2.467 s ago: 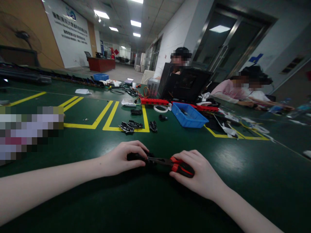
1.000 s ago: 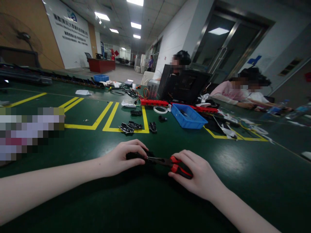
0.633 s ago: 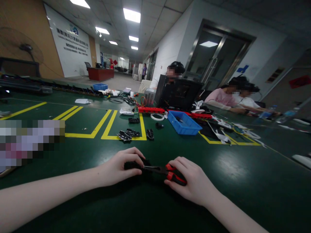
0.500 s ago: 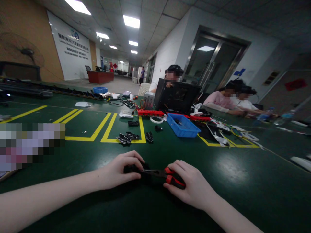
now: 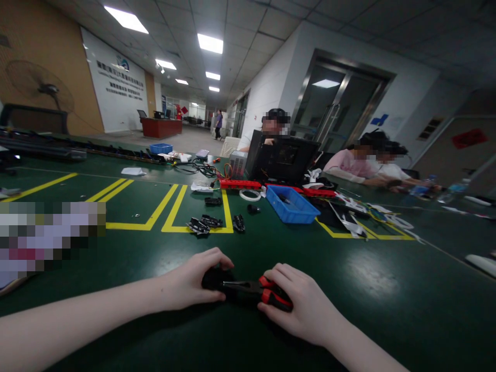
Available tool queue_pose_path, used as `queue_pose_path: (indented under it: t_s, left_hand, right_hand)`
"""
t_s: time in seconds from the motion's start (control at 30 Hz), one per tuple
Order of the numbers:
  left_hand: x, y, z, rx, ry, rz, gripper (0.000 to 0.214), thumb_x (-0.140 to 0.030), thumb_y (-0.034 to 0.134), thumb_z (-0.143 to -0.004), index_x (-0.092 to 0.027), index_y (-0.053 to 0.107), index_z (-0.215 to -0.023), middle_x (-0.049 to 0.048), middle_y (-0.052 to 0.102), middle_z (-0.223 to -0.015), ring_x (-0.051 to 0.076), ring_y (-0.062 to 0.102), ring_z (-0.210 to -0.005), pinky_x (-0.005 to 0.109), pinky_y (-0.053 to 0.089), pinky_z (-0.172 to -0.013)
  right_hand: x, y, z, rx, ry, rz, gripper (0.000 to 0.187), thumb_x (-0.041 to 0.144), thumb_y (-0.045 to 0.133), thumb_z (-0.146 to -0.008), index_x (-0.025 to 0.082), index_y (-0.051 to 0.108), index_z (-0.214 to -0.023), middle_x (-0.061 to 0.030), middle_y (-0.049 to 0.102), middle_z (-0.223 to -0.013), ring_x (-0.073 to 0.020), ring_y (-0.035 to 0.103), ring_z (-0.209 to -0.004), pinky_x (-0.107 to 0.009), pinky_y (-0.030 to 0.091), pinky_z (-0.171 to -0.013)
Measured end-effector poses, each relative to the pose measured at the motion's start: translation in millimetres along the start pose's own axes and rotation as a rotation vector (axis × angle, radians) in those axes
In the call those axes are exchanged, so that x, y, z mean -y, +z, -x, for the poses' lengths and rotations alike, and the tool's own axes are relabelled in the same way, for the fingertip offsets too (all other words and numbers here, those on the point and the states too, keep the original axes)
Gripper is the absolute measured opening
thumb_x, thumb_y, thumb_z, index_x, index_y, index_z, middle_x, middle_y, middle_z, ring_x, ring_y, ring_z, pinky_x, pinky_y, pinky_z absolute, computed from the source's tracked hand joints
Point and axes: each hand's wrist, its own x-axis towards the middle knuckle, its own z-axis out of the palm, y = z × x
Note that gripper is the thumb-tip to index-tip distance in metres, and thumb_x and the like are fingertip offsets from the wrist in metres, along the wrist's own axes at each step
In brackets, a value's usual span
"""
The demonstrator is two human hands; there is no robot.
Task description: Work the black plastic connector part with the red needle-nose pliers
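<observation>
My left hand (image 5: 203, 281) is curled round a small black part (image 5: 213, 279), its thumb and fingers on either side; the fingers hide much of the part's shape. My right hand (image 5: 294, 294) grips needle-nose pliers (image 5: 248, 285) by their red and black handles. The pliers' long metal jaws point left, and their tips meet the black part at my left hand; whether they pinch it I cannot tell. Beyond my hands several similar-looking black parts (image 5: 211, 221) lie on the dark green table (image 5: 163, 336), around a yellow-taped corner.
A blue bin (image 5: 294, 206) with dark items stands ahead, near a red power strip (image 5: 240, 184) and a white ring (image 5: 250, 195). Behind them is a black computer case (image 5: 287, 155) with a person there. Other people sit at the right. Cables and strips (image 5: 352, 227) lie right.
The view has tilted slightly, so the scene sits a little lower. The pliers and my right hand have shifted slightly left toward the black part; both hands keep their hold.
</observation>
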Motion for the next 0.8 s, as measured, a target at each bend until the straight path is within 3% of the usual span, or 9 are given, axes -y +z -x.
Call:
queue_pose_path:
  t_s: [0.1,0.27,0.8]
  left_hand:
    - [1.1,0.8,-0.6,0.022,0.005,-0.03,0.046,-0.021,0.072,-0.076,-0.022,0.058,-0.12,0.0051,0.055,-0.112,0.021,0.057,-0.1,0.036,0.048,-0.086]
    - [-5.2,2.4,0.8,0.023,-0.002,-0.081,0.034,-0.023,0.071,-0.077,-0.02,0.06,-0.108,0.0047,0.056,-0.107,0.021,0.058,-0.093,0.034,0.049,-0.08]
    - [-3.0,5.9,4.0,0.096,-0.016,-0.182,0.04,-0.035,0.066,-0.085,-0.025,0.05,-0.12,0.0042,0.067,-0.109,0.023,0.064,-0.091,0.03,0.045,-0.071]
  right_hand:
    - [1.3,-0.3,0.2,-0.003,0.0,-0.002,0.027,0.037,0.069,-0.079,0.021,0.061,-0.099,-0.0043,0.063,-0.095,-0.0199,0.058,-0.083,-0.033,0.047,-0.071]
    - [1.9,-0.6,0.4,-0.013,-0.014,-0.002,0.028,0.038,0.069,-0.078,0.021,0.061,-0.099,-0.0044,0.063,-0.094,-0.0197,0.058,-0.083,-0.032,0.046,-0.07]
    - [-2.7,0.9,0.2,-0.036,-0.049,0.061,0.035,0.045,0.068,-0.079,0.021,0.063,-0.103,-0.0053,0.066,-0.096,-0.0208,0.058,-0.083,-0.035,0.043,-0.073]
